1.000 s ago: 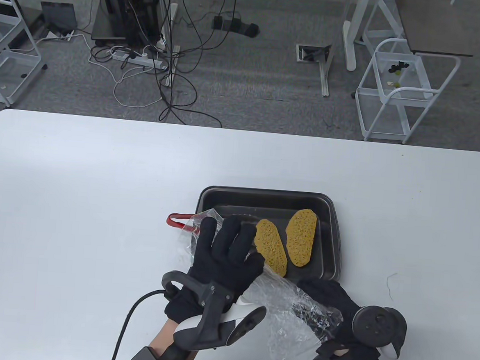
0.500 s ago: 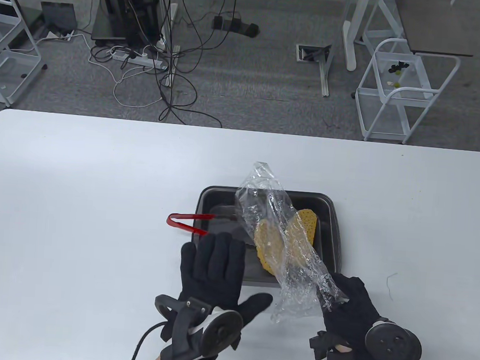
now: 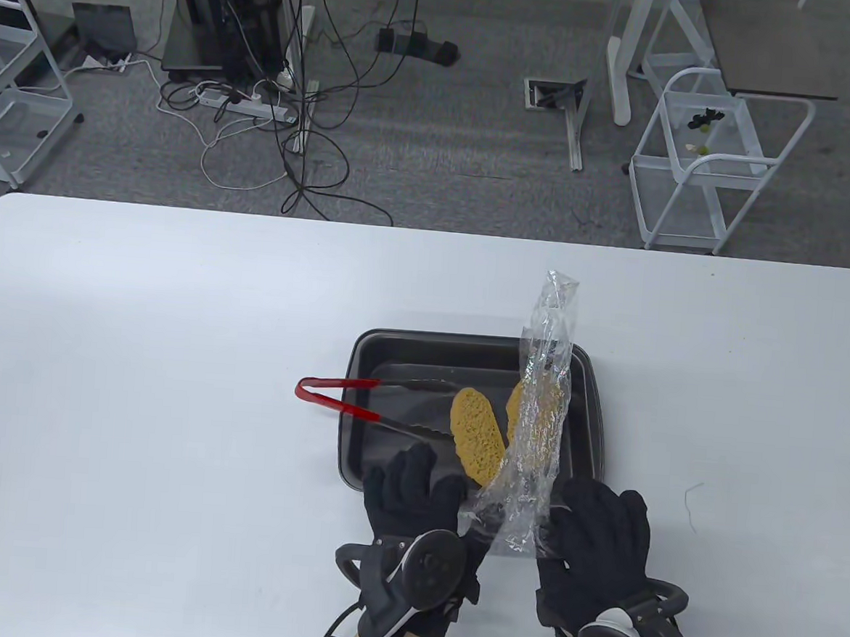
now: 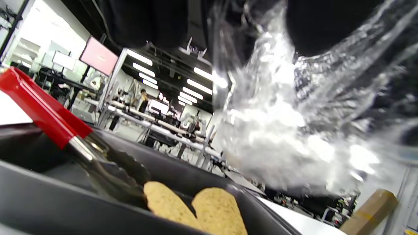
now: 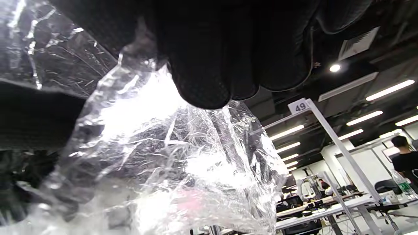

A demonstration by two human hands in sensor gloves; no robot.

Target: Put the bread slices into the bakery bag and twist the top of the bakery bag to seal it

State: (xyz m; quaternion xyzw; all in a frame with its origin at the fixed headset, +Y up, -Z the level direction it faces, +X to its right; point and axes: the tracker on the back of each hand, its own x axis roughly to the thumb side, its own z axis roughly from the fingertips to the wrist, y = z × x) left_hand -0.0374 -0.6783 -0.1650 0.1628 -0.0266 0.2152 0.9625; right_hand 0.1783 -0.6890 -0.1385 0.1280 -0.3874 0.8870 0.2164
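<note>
A clear, crinkled bakery bag (image 3: pixel 539 414) stands up over the dark tray (image 3: pixel 394 349), its far end pointing away from me. My right hand (image 3: pixel 596 523) grips its near right edge and my left hand (image 3: pixel 423 496) pinches its near left edge, both just in front of the tray. Two yellow bread slices lie in the tray: one (image 3: pixel 476 438) in plain sight, the other (image 3: pixel 515 405) partly behind the bag. The left wrist view shows both slices (image 4: pixel 215 209) low in the tray under the bag (image 4: pixel 277 137). The bag (image 5: pixel 169 163) fills the right wrist view below my fingers (image 5: pixel 209 65).
Red-handled tongs (image 3: pixel 350 399) lie across the tray's left rim, their metal tips inside beside the slices. The white table (image 3: pixel 139 349) reaches left, right and beyond the tray. Carts, cables and desk legs stand on the floor past the far edge.
My right hand has swung the bag from lying over the tray's left side to standing up on the right. My left hand left the bag, then came right and took its near edge.
</note>
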